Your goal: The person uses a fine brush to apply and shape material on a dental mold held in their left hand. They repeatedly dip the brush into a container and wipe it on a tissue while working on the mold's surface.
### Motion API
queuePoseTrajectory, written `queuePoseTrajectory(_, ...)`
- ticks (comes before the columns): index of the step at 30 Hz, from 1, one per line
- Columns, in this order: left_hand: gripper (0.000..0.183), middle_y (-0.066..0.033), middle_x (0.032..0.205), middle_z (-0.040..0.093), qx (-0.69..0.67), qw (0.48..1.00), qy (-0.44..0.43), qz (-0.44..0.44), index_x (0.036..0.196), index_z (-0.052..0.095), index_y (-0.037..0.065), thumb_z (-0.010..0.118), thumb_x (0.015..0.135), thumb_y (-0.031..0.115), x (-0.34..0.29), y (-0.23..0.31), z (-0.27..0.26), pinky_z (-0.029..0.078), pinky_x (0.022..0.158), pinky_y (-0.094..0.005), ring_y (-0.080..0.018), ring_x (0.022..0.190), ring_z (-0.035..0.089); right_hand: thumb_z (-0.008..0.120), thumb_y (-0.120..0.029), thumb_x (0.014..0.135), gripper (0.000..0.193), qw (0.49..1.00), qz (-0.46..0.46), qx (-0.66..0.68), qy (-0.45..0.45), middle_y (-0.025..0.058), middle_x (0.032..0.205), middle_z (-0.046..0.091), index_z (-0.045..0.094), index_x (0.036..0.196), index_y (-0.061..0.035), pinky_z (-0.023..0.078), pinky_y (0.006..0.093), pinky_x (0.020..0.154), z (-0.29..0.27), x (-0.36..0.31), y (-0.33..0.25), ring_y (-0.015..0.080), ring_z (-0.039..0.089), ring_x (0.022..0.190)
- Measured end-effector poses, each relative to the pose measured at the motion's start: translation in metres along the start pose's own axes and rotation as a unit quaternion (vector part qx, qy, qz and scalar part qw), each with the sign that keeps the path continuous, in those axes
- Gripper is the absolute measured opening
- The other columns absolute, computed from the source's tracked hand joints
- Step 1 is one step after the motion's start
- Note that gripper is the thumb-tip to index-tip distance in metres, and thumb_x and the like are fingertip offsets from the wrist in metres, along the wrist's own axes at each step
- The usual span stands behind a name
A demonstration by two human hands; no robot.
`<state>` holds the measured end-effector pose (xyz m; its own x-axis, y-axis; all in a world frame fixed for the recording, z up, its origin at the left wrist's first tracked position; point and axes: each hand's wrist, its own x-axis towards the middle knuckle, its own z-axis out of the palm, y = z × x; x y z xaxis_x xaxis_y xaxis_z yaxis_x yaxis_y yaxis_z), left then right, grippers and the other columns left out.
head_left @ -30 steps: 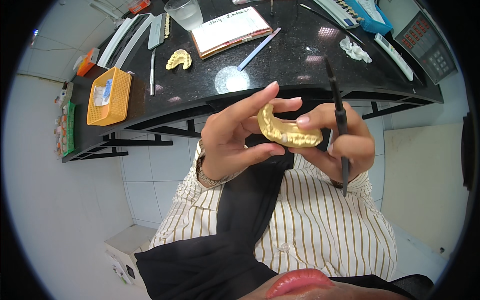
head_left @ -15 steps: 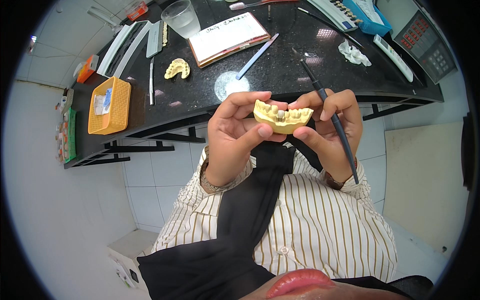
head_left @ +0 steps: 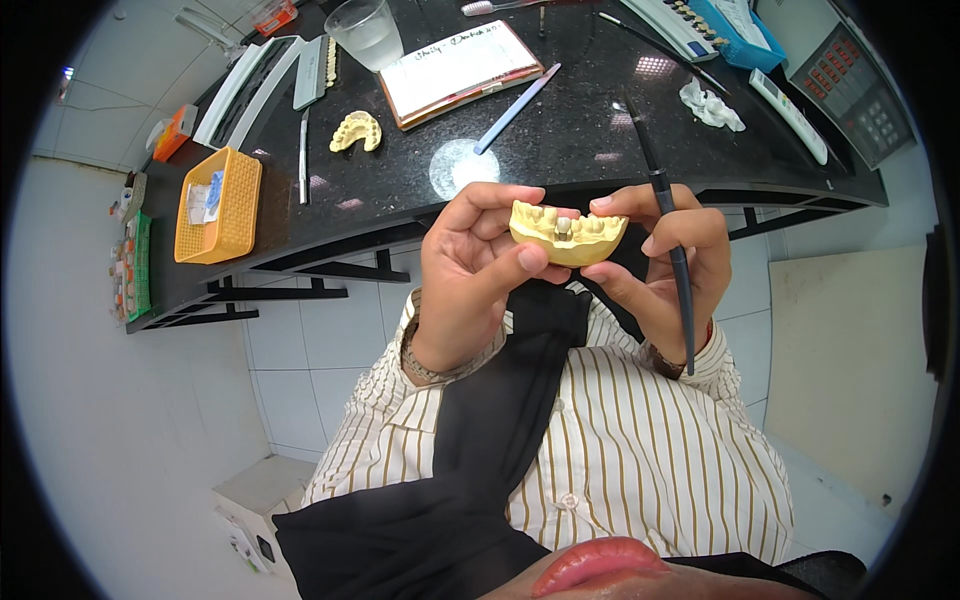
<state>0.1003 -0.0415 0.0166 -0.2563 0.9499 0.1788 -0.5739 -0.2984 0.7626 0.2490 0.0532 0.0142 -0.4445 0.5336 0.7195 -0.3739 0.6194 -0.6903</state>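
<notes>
A pale yellow dental model [head_left: 590,250], with a row of teeth along its top, is held up in front of my chest, off the table. One greyish-white tooth [head_left: 564,229] stands out near its middle. My left hand [head_left: 462,262] pinches the model's left end between thumb and fingers. At the other end, the thumb and fingertips of my right hand [head_left: 695,250] rest at its edge. A slim black brush-like tool [head_left: 684,285] is also lodged among my right fingers, its thin tip pointing away over the table.
On the black tabletop [head_left: 400,185] lie another dental model [head_left: 357,131], a blue stick [head_left: 517,108], a written-on pad [head_left: 460,72] and crumpled tissue [head_left: 711,105]. A clear cup [head_left: 366,38] stands behind. A yellow basket [head_left: 240,212] sits at the left edge, a keypad device [head_left: 860,95] far right.
The black tool has swung more upright as my right fingers shifted slightly to the right. The model has tilted a little, and my right fingertips moved along its edge.
</notes>
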Motion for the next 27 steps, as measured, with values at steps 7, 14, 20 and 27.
queuePoseTrajectory(7,0.038,-0.0163,0.102,0.062,0.004,0.999,-0.030,0.018,0.111,0.048,-0.003,0.065,0.077,-0.003,-0.0010,-0.0021,-0.0034,0.056,0.071,-0.0282,-0.0196,0.090,0.063,0.078,-0.010,0.069,0.035,0.998,-0.045,-0.031,0.006,0.0170,0.094,0.064,0.046,0.084,-0.0069,0.053,0.0262,0.064,0.0006,-0.0001,-0.0003,0.0209,0.065,0.082)
queuePoseTrajectory(14,0.038,-0.0109,0.103,0.059,0.024,0.999,-0.030,0.003,0.110,0.051,-0.003,0.066,0.075,-0.004,-0.0034,0.0019,0.0006,0.054,0.075,-0.0275,-0.0162,0.093,0.061,0.077,-0.009,0.069,0.035,0.999,-0.043,-0.016,0.005,0.0174,0.094,0.064,0.046,0.084,-0.0073,0.053,0.0266,0.064,0.0011,-0.0029,0.0002,0.0206,0.066,0.080)
queuePoseTrajectory(20,0.029,-0.0108,0.103,0.057,0.039,0.995,-0.085,0.045,0.104,0.057,-0.004,0.067,0.077,0.000,-0.0021,-0.0009,-0.0019,0.054,0.077,-0.0286,-0.0176,0.093,0.060,0.076,-0.009,0.070,0.035,0.999,-0.035,0.001,-0.010,0.0168,0.094,0.064,0.045,0.084,-0.0075,0.054,0.0282,0.066,0.0010,-0.0030,-0.0018,0.0234,0.066,0.085)
queuePoseTrajectory(27,0.027,-0.0100,0.098,0.054,0.064,0.993,-0.083,0.055,0.102,0.057,-0.004,0.066,0.077,0.002,-0.0024,0.0011,0.0010,0.056,0.075,-0.0295,-0.0186,0.090,0.060,0.076,-0.010,0.070,0.034,1.000,-0.020,0.017,-0.010,0.0165,0.094,0.064,0.045,0.084,-0.0075,0.055,0.0293,0.067,0.0019,-0.0049,-0.0014,0.0243,0.066,0.087)
